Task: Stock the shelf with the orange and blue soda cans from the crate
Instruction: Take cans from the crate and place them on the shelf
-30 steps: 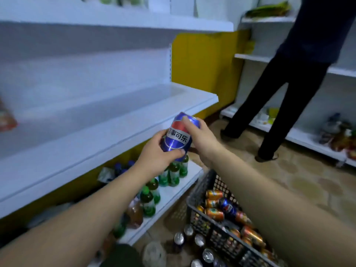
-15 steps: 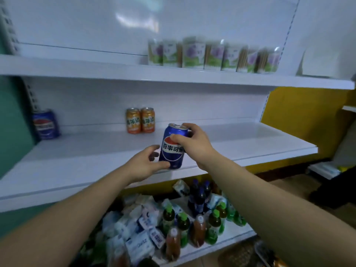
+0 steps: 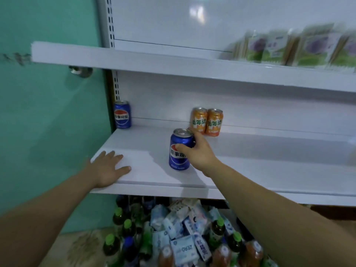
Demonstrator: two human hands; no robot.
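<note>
Head view. Middle shelf (image 3: 250, 170) already carries three cans: one blue can (image 3: 122, 116) at the back, toward 10 o'clock from the frame's centre, and a touching pair of orange cans (image 3: 207, 121) at the back wall near 12 o'clock. A fourth, the held blue can (image 3: 179, 151), stands upright on the shelf near its front, close to centre. Right hand (image 3: 198, 151) wraps this can from its 3 o'clock side, thumb across the label, fingers closed round the back. Left hand (image 3: 108, 168) lies flat, fingers spread, on the shelf's front corner at 9 o'clock, holding nothing. The crate is out of view, so the remaining stock cannot be judged; most of the shelf is bare.
</note>
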